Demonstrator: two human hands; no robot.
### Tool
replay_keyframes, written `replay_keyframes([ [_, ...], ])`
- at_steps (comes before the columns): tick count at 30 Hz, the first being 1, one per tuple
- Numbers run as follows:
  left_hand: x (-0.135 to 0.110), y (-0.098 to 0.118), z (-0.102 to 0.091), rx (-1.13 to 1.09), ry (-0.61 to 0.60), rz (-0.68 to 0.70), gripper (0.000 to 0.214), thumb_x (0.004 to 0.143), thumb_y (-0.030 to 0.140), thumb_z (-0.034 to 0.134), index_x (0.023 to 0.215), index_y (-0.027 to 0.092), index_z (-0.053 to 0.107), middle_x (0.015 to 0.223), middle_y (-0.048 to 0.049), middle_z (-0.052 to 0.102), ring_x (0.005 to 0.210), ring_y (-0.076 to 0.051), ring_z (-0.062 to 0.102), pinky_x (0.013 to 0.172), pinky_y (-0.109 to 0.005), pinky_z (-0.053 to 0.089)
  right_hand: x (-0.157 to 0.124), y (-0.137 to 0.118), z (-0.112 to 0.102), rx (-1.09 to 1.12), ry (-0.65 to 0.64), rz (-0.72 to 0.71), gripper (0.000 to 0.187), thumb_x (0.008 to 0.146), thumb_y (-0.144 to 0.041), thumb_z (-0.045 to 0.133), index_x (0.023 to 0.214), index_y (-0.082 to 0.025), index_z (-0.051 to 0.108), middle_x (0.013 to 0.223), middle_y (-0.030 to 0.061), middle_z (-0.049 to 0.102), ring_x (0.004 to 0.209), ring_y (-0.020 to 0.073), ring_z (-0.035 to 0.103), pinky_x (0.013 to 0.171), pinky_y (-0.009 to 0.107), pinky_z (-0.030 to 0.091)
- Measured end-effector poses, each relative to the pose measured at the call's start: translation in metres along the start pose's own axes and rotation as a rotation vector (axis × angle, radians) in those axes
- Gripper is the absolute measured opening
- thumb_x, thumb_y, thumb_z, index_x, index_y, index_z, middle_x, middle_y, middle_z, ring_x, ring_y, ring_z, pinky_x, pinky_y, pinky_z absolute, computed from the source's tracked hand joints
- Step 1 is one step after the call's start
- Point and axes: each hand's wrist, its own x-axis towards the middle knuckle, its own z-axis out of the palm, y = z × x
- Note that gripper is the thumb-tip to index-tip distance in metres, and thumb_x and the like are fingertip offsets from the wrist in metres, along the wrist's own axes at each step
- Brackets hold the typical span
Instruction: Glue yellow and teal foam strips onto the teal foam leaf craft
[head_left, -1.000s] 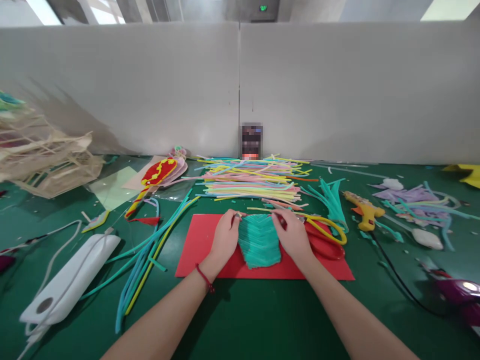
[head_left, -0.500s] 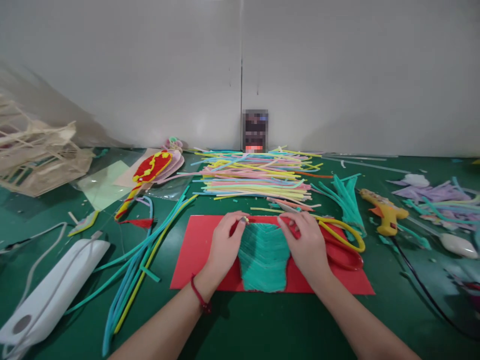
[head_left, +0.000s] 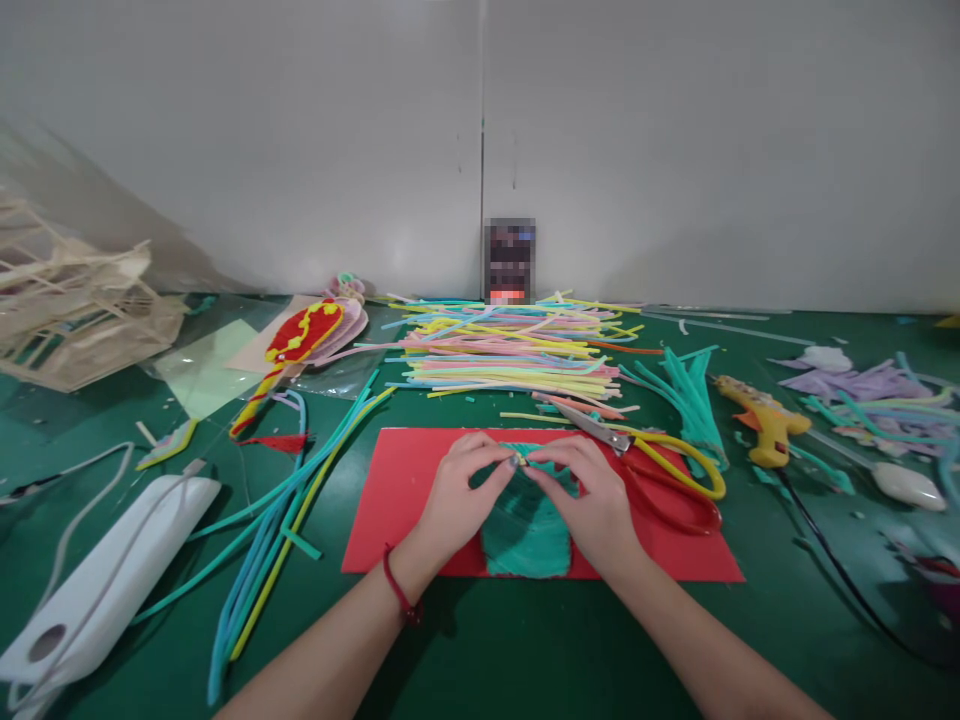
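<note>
The left hand pinches a small pale piece between thumb and forefinger; the piece is too small to identify. The right hand brings thumb and forefinger to the same point, fingertips meeting those of the left; whether they grip the piece cannot be told. Both hands are above the far part of a ribbed teal panel, which lies on a red sheet on the green table. The step in hand appears to be fine fingertip handling of the piece; the next move would call for a steady left pinch and small, controlled right-finger adjustments. Scissors lie beside the right hand, handles largely over the red sheet, blades angled past its far edge. Beyond the sheet, a pile of coloured strips runs crosswise. To the right are a teal strip bundle and, farther out, a yellow glue gun. To the left lie loose blue, teal and yellow strips, then a white elongated device with a cord across it.
</note>
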Motion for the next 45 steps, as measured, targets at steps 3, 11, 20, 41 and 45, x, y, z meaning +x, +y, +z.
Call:
replay_keyframes([
  [3,0.0,-0.002,0.0,-0.019,-0.013,0.02,0.017,0.086,0.025,0.055,0.08,0.02,0.07,0.079,-0.0039,0.067,0.079,-0.017,0.059,0.075,-0.031,0.047,0.0,0.0,-0.001,0.0,0.01,-0.005,0.007,0.084,-0.026,0.061,0.081,-0.023,0.067,0.079,0.0033,0.065,0.078,0.0171,0.061,0.07,0.031,0.051],
  [11,0.0,-0.003,0.0,0.001,-0.028,0.031,0.017,0.086,0.024,0.056,0.082,0.021,0.073,0.082,-0.0049,0.07,0.081,-0.018,0.061,0.078,-0.033,0.049,0.002,0.003,-0.001,0.045,0.003,-0.018,0.008,0.084,-0.026,0.062,0.08,-0.023,0.068,0.077,0.0027,0.065,0.075,0.0163,0.062,0.069,0.03,0.052],
  [20,0.001,-0.005,0.002,0.048,-0.039,0.095,0.017,0.086,0.024,0.057,0.079,0.022,0.072,0.08,-0.0039,0.071,0.078,-0.018,0.063,0.078,-0.035,0.05,0.004,0.008,-0.001,0.141,-0.008,-0.014,0.008,0.081,-0.019,0.065,0.076,-0.024,0.07,0.078,0.0019,0.063,0.076,0.0152,0.062,0.071,0.028,0.052],
  [41,0.003,-0.013,0.004,0.305,0.068,-0.105,0.026,0.083,0.009,0.054,0.101,0.023,0.067,0.1,-0.0034,0.066,0.099,-0.02,0.059,0.091,-0.04,0.046,0.057,0.04,-0.015,0.146,-0.595,0.271,0.014,0.075,-0.035,0.066,0.072,-0.022,0.071,0.081,0.0034,0.069,0.083,0.02,0.062,0.08,0.034,0.047],
  [45,0.001,-0.013,0.005,0.374,0.025,-0.052,0.027,0.085,0.013,0.055,0.107,0.025,0.065,0.107,-0.0032,0.065,0.104,-0.021,0.057,0.096,-0.043,0.043,0.056,0.046,-0.013,0.142,-0.577,0.282,0.013,0.076,-0.034,0.066,0.073,-0.023,0.071,0.082,0.0034,0.069,0.084,0.0199,0.062,0.08,0.033,0.047],
])
